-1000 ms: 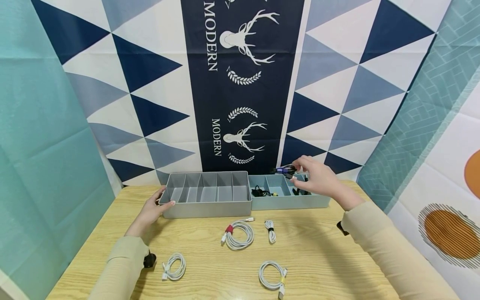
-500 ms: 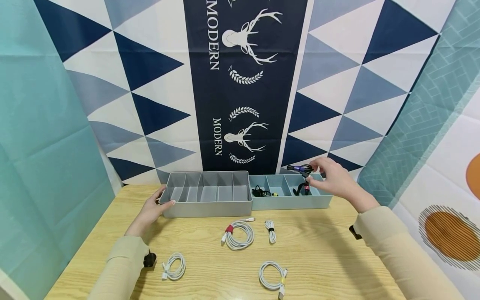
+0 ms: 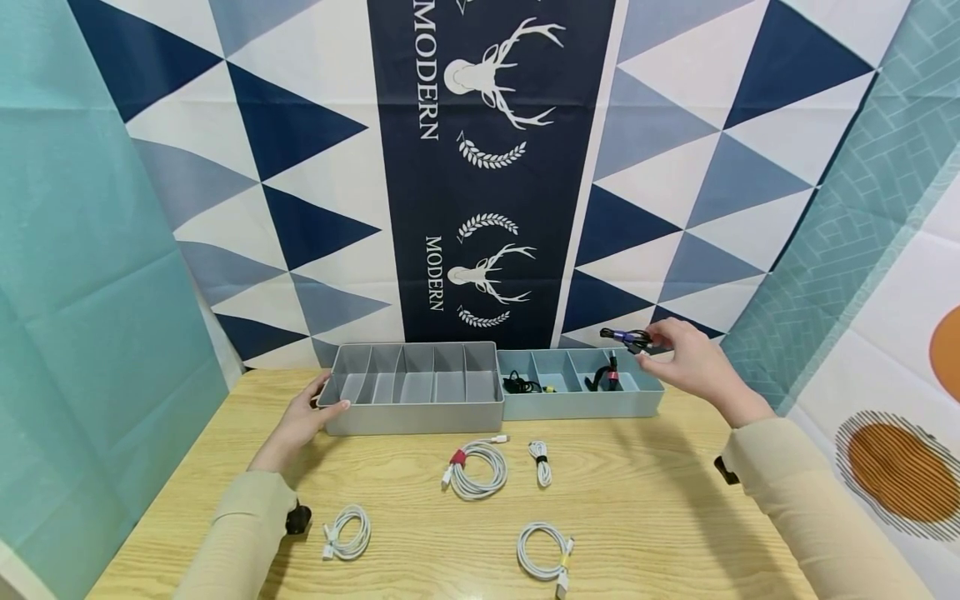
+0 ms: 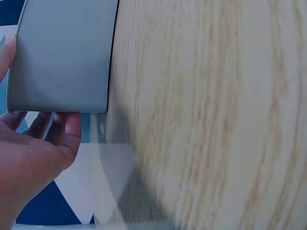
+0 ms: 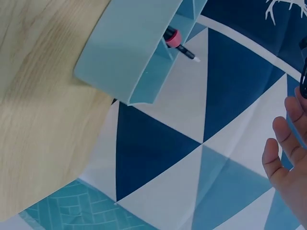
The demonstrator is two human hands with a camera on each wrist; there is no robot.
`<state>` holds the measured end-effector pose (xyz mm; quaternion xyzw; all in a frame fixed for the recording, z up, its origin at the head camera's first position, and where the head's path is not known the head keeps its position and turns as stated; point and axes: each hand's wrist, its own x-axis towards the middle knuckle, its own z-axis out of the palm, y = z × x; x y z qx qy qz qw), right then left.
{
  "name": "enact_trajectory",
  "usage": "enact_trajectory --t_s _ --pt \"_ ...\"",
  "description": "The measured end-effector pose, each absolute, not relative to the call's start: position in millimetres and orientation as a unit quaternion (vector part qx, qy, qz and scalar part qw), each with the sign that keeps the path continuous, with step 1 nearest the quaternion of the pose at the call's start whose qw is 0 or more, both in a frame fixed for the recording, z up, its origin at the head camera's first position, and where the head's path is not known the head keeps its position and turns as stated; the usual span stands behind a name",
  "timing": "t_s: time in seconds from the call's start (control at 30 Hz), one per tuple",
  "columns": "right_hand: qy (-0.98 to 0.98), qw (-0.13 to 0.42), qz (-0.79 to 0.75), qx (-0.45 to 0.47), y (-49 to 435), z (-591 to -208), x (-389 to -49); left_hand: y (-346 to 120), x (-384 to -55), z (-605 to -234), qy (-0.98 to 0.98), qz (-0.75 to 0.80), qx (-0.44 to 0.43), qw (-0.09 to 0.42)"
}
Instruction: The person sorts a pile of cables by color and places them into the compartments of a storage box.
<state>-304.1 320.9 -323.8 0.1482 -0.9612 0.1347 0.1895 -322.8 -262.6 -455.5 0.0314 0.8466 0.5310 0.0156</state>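
My left hand (image 3: 302,419) holds the left end of a grey divided storage box (image 3: 417,420). In the left wrist view the thumb lies along the box's edge and the fingers bend against its end wall (image 4: 62,57). My right hand (image 3: 692,360) pinches a coiled black cable (image 3: 640,340) with a blue tie, held above the right end of a light blue divided box (image 3: 581,407). Only part of that cable (image 5: 303,81) enters the right wrist view. Inside the blue box lie a black cable with a red tie (image 3: 613,379) and another black cable (image 3: 517,383) with a yellow piece beside it.
Several coiled white cables lie on the wooden table (image 3: 427,558): one with a red tie (image 3: 487,477), one with a black tie (image 3: 543,468), one with a yellow tie (image 3: 536,568), and one at front left (image 3: 361,542). A patterned cloth (image 3: 487,192) hangs behind the boxes.
My right hand has moved right with the black cable, from above the blue box's middle to its right end. The red-tied cable in the box is now uncovered. My left hand stays put.
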Motion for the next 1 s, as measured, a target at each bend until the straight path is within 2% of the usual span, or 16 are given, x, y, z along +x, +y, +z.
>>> enact_trajectory --t_s 0.4,0.57,0.83,1.0 --pt "-0.973 0.179 0.129 0.076 338.1 -337.0 -307.1 -261.6 -321.2 -452.3 0.841 0.54 0.03 0.02" --pt "-0.974 0.172 0.133 0.062 342.8 -346.5 -307.9 -261.5 -320.5 -451.1 0.841 0.539 0.029 0.021" --pt "-0.972 0.191 0.124 0.052 347.5 -360.4 -312.6 -262.8 -322.4 -454.2 0.845 0.534 0.035 0.015" --pt "-0.976 0.172 0.13 0.039 352.2 -367.8 -316.5 -262.1 -322.4 -453.6 0.845 0.533 0.034 0.016"
